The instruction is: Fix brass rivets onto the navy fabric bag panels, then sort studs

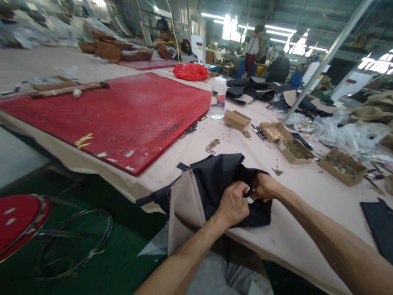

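Left hand (233, 203): closed, pinching dark fabric (221, 180) at table (288, 233) edge.
Right hand (264, 186): closed on the same fabric.
Boxes (295, 150): open cardboard, holding small brass fittings.
Bottle (218, 98): clear, upright, capped, beside red mat (123, 114).

– What is the dark bag (221, 180) made of?
– Matt black cloth, with a smooth beige cloth panel (184, 205).
– And the table (288, 229)?
– A pale, smooth, matt top. The red mat (123, 119) on it looks rough and scuffed.
– Anything shiny?
– Small glossy metal rings (212, 146), a clear plastic bottle (218, 98), crinkled plastic sheeting (346, 133). The boxes (294, 150) are dull brown cardboard.
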A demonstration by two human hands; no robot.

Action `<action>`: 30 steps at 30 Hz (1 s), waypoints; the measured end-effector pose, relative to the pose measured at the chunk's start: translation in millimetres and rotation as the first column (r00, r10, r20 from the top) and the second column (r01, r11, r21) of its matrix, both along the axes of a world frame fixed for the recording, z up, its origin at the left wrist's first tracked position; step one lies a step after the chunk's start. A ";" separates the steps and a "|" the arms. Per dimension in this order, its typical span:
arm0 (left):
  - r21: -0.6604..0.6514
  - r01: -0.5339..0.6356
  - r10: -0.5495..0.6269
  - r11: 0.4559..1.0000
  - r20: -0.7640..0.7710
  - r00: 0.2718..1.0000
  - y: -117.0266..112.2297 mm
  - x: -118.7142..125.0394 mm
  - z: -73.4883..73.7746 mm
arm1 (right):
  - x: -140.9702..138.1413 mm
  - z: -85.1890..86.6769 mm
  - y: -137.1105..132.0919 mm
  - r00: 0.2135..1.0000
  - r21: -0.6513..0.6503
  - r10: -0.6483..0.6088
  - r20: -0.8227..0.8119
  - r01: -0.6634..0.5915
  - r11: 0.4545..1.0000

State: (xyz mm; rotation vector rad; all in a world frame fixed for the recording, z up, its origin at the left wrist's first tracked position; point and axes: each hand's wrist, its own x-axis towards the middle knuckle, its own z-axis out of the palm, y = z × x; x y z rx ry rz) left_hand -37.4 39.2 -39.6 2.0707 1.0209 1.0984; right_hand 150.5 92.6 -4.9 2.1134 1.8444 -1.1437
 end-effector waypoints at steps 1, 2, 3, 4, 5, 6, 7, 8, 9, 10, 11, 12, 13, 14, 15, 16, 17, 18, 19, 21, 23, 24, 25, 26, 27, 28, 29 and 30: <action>0.003 -0.001 0.001 1.000 -0.001 1.000 -1.0 0.0 0.0 | 1.3 0.7 -4.3 1.000 0.026 -0.008 -0.027 0.009 1.000; 0.004 -0.004 0.004 1.000 -0.001 1.000 -1.9 -0.1 -0.1 | 2.9 0.6 -9.2 0.998 0.058 -0.003 -0.066 0.007 0.998; 0.003 -0.007 0.007 1.000 -0.002 1.000 -2.8 -0.3 -0.2 | 4.6 -0.5 -15.2 0.993 0.098 0.013 -0.115 -0.002 0.995; 0.002 -0.008 0.008 1.000 -0.002 1.000 -3.7 -0.5 -0.4 | 6.3 -2.2 -22.4 0.985 0.152 0.037 -0.168 -0.011 0.988; 0.002 -0.009 0.009 1.000 -0.002 1.000 -4.4 -0.8 -0.6 | 7.9 -4.5 -31.0 0.974 0.217 0.064 -0.216 -0.016 0.976; 0.004 -0.010 0.010 1.000 0.000 1.000 -5.2 -1.0 -0.8 | 9.3 -7.0 -40.8 0.963 0.294 0.093 -0.254 -0.015 0.956; 0.007 -0.013 0.013 1.000 0.004 1.000 -5.8 -1.2 -1.1 | 10.3 -9.5 -51.6 0.951 0.379 0.128 -0.281 -0.013 0.925; 0.011 -0.016 0.016 1.000 0.011 1.000 -6.3 -1.4 -1.3 | 11.0 -11.8 -62.9 0.940 0.463 0.173 -0.292 -0.019 0.886; 0.016 -0.018 0.018 1.000 0.017 1.000 -6.8 -1.5 -1.6 | 11.4 -13.7 -74.1 0.932 0.540 0.224 -0.285 -0.037 0.841; 0.018 -0.019 0.019 1.000 0.023 1.000 -7.2 -1.5 -1.9 | 11.6 -15.4 -84.5 0.927 0.607 0.272 -0.259 -0.063 0.792; 0.019 -0.019 0.019 1.000 0.029 0.999 -7.5 -1.4 -2.2 | 11.5 -16.8 -93.6 0.922 0.659 0.317 -0.222 -0.097 0.746; 0.019 -0.017 0.017 1.000 0.033 0.999 -7.6 -1.3 -2.5 | 11.4 -18.1 -100.9 0.917 0.696 0.355 -0.183 -0.135 0.706; 0.019 -0.015 0.014 1.000 0.036 0.999 -7.6 -1.0 -2.7 | 11.3 -19.2 -106.3 0.911 0.722 0.385 -0.148 -0.166 0.672; 0.019 -0.014 0.013 1.000 0.038 0.999 -7.5 -0.7 -2.8 | 11.1 -20.3 -109.8 0.905 0.742 0.408 -0.122 -0.190 0.643; 0.021 -0.015 0.014 1.000 0.040 0.999 -7.3 -0.4 -2.9 | 11.0 -21.3 -111.7 0.899 0.761 0.424 -0.108 -0.199 0.617; 0.024 -0.018 0.017 1.000 0.041 0.999 -7.1 -0.1 -2.9 | 10.9 -22.2 -112.4 0.893 0.777 0.438 -0.108 -0.199 0.597; 0.027 -0.022 0.020 0.999 0.042 0.999 -6.8 0.2 -2.9 | 10.8 -23.0 -112.3 0.886 0.794 0.448 -0.118 -0.187 0.579; 0.029 -0.025 0.024 0.999 0.043 0.999 -6.6 0.4 -2.9 | 10.7 -23.7 -111.9 0.881 0.810 0.453 -0.133 -0.167 0.562; 0.030 -0.027 0.025 0.999 0.044 0.999 -6.4 0.5 -2.9 | 10.5 -24.1 -111.6 0.876 0.821 0.458 -0.149 -0.148 0.551; 0.031 -0.023 0.022 0.999 0.046 0.999 -6.1 0.5 -3.0 | 9.9 -24.7 -111.4 0.872 0.829 0.459 -0.170 -0.126 0.546; 0.027 -0.016 0.015 1.000 0.049 0.999 -5.9 0.3 -3.4 | 9.3 -25.3 -111.5 0.875 0.829 0.453 -0.174 -0.118 0.547; 0.024 -0.013 0.012 1.000 0.049 0.999 -5.7 0.1 -3.6 | 9.1 -25.8 -111.4 0.876 0.828 0.450 -0.175 -0.116 0.548; 0.020 -0.012 0.011 1.000 0.050 0.999 -5.6 0.0 -3.8 | 8.9 -26.5 -111.0 0.876 0.828 0.449 -0.177 -0.114 0.549; 0.017 -0.011 0.011 1.000 0.051 0.999 -5.4 -0.1 -3.9 | 8.6 -27.1 -110.2 0.875 0.830 0.448 -0.182 -0.108 0.548; 0.015 -0.010 0.009 1.000 0.052 0.999 -5.2 -0.2 -3.9 | 8.3 -27.5 -109.3 0.873 0.831 0.450 -0.187 -0.105 0.547; 0.014 -0.008 0.007 1.000 0.054 0.999 -5.0 -0.4 -3.8 | 8.0 -27.3 -108.1 0.871 0.831 0.453 -0.191 -0.102 0.546; 0.014 -0.004 0.003 1.000 0.056 0.998 -4.7 -0.7 -3.7 | 7.7 -26.3 -106.9 0.868 0.830 0.457 -0.195 -0.102 0.548; 0.014 -0.001 0.000 1.000 0.060 0.998 -4.5 -1.0 -3.6 | 7.7 -24.1 -105.7 0.864 0.825 0.462 -0.200 -0.105 0.555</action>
